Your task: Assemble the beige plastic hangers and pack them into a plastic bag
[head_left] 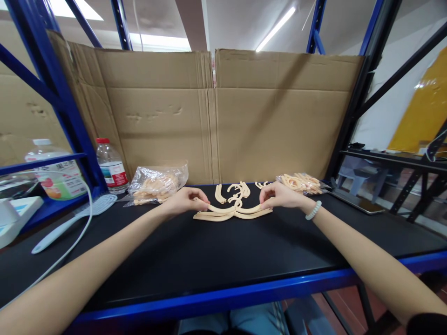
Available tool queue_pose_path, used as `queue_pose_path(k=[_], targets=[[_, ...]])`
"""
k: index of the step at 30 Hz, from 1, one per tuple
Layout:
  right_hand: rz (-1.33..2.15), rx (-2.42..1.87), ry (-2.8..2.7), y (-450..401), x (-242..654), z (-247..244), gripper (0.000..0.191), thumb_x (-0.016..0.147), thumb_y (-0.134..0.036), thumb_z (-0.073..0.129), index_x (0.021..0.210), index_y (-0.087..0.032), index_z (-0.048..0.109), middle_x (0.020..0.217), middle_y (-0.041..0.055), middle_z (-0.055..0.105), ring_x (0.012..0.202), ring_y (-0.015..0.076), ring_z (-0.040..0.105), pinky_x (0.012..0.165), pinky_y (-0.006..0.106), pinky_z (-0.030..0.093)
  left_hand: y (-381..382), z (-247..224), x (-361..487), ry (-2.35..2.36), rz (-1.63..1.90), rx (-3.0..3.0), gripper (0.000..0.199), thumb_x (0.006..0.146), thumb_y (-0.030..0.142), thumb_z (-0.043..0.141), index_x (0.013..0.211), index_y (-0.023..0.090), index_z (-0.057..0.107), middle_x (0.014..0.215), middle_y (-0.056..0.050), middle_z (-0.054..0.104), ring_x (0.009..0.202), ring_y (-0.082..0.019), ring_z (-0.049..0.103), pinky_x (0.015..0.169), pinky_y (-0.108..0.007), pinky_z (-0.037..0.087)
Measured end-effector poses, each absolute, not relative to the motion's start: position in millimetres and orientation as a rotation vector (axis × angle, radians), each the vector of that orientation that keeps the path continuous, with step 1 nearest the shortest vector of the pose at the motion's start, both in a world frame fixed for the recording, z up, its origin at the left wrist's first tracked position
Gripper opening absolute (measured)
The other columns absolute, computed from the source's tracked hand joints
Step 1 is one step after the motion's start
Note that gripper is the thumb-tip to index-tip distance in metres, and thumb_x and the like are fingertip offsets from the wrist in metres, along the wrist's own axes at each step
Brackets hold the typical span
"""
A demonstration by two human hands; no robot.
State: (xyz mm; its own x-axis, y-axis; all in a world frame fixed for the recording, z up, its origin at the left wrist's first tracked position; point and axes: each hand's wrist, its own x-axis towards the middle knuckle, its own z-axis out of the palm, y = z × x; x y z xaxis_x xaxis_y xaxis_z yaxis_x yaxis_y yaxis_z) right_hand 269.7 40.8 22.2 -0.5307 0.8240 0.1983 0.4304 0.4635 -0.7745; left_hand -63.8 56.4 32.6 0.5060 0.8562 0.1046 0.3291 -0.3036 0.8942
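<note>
My left hand (186, 201) pinches the outer end of a curved pale wooden strip (220, 210). Opposite it, my right hand (281, 195) closes finger and thumb on the outer end of a similar curved strip (248, 210). The inner ends of both strips meet in the middle, by a small looped wooden piece (238, 201). More strips lie just in front, on the left (214, 217) and on the right (256, 215). Behind them are loose curved pieces (244, 190) and a short stack of bent strips (220, 194).
Clear bags of wooden pieces lie on the black table (216, 256), one at left (157, 184) and one at right (303, 183). A red-capped bottle (111, 167) and a pale hairbrush (75, 222) are at left. A cardboard wall (279, 125) closes the back.
</note>
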Motion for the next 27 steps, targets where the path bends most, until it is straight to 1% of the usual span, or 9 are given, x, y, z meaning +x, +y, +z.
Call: queue_pose_path(k=[3, 6, 9, 12, 16, 20, 22, 24, 27], targets=[[0.676, -1.056, -2.362, 39.3, 269.7, 23.0, 0.020, 0.065, -0.035, 0.075, 0.067, -0.017, 0.067, 0.062, -0.0003, 0.062, 0.058, 0.0117, 0.054, 0.054, 0.024, 0.039, 55.5, 34.1, -66.1, 0.959, 0.594, 2.378, 0.018, 0.066, 0.033, 0.074, 0.071, 0.017, 0.069, 0.070, -0.001, 0.066, 0.065, -0.013, 0.057, 0.059, -0.021, 0.040], [0.505, -1.075, -2.477, 40.7, 269.4, 19.9, 0.017, 0.065, -0.034, 0.075, 0.067, -0.018, 0.069, 0.064, -0.0003, 0.062, 0.062, 0.0133, 0.053, 0.058, 0.025, 0.038, 50.0, 35.1, -63.1, 0.877, 0.500, 2.649, 0.015, 0.068, 0.034, 0.071, 0.070, 0.020, 0.069, 0.072, -0.001, 0.063, 0.072, -0.015, 0.054, 0.065, -0.022, 0.038], [0.382, -1.025, -2.530, 44.9, 270.0, 15.4, 0.016, 0.066, -0.034, 0.076, 0.068, -0.020, 0.070, 0.075, 0.0019, 0.062, 0.073, 0.0163, 0.054, 0.068, 0.029, 0.040, 45.9, 34.8, -59.7, 0.808, 0.435, 2.742, 0.014, 0.072, 0.034, 0.068, 0.069, 0.020, 0.069, 0.072, -0.002, 0.062, 0.079, -0.018, 0.053, 0.071, -0.025, 0.038], [0.348, -0.970, -2.551, 48.0, 270.4, 12.3, 0.015, 0.069, -0.035, 0.074, 0.069, -0.020, 0.071, 0.081, 0.0033, 0.061, 0.079, 0.0180, 0.055, 0.075, 0.031, 0.041, 44.4, 33.8, -58.5, 0.792, 0.431, 2.758, 0.013, 0.073, 0.032, 0.066, 0.069, 0.020, 0.068, 0.081, -0.004, 0.062, 0.083, -0.019, 0.053, 0.076, -0.027, 0.039], [0.319, -0.961, -2.579, 45.9, 268.5, 12.1, 0.013, 0.071, -0.032, 0.072, 0.067, -0.019, 0.070, 0.081, 0.0042, 0.061, 0.079, 0.0182, 0.055, 0.075, 0.031, 0.042, 42.8, 32.6, -58.6, 0.784, 0.429, 2.766, 0.009, 0.074, 0.026, 0.062, 0.071, 0.019, 0.066, 0.090, -0.005, 0.060, 0.087, -0.019, 0.053, 0.081, -0.028, 0.040], [0.317, -0.959, -2.556, 43.5, 270.6, 18.4, 0.013, 0.073, -0.032, 0.069, 0.070, -0.019, 0.069, 0.080, 0.0036, 0.063, 0.077, 0.0175, 0.057, 0.072, 0.031, 0.043, 41.8, 30.3, -57.7, 0.773, 0.400, 2.830, 0.006, 0.074, 0.022, 0.058, 0.078, 0.018, 0.060, 0.091, -0.005, 0.058, 0.087, -0.019, 0.053, 0.080, -0.028, 0.040], [0.284, -1.022, -2.432, 46.5, 280.6, 25.7, 0.016, 0.077, -0.034, 0.064, 0.074, -0.019, 0.068, 0.080, 0.0038, 0.065, 0.074, 0.0170, 0.058, 0.068, 0.030, 0.043, 41.9, 27.3, -56.4, 0.780, 0.441, 2.849, 0.007, 0.074, 0.023, 0.057, 0.079, 0.018, 0.056, 0.091, -0.005, 0.058, 0.086, -0.019, 0.053, 0.079, -0.028, 0.040], [0.174, -1.161, -2.219, 52.5, 301.7, 35.5, 0.019, 0.080, -0.035, 0.059, 0.078, -0.018, 0.067, 0.082, 0.0055, 0.066, 0.074, 0.0175, 0.059, 0.066, 0.029, 0.043, 42.4, 22.5, -54.5, 0.781, 0.539, 2.840, 0.009, 0.076, 0.026, 0.057, 0.078, 0.018, 0.053, 0.092, -0.005, 0.059, 0.088, -0.019, 0.052, 0.079, -0.028, 0.040], [-0.159, -1.420, -1.861, 61.1, 357.7, 49.3, 0.018, 0.079, -0.030, 0.058, 0.081, -0.014, 0.067, 0.085, 0.0120, 0.068, 0.078, 0.0201, 0.061, 0.072, 0.032, 0.043, 44.3, 11.6, -51.1, 0.824, 0.832, 2.727, 0.013, 0.081, 0.030, 0.054, 0.077, 0.018, 0.052, 0.091, -0.005, 0.060, 0.086, -0.018, 0.054, 0.079, -0.028, 0.040]])
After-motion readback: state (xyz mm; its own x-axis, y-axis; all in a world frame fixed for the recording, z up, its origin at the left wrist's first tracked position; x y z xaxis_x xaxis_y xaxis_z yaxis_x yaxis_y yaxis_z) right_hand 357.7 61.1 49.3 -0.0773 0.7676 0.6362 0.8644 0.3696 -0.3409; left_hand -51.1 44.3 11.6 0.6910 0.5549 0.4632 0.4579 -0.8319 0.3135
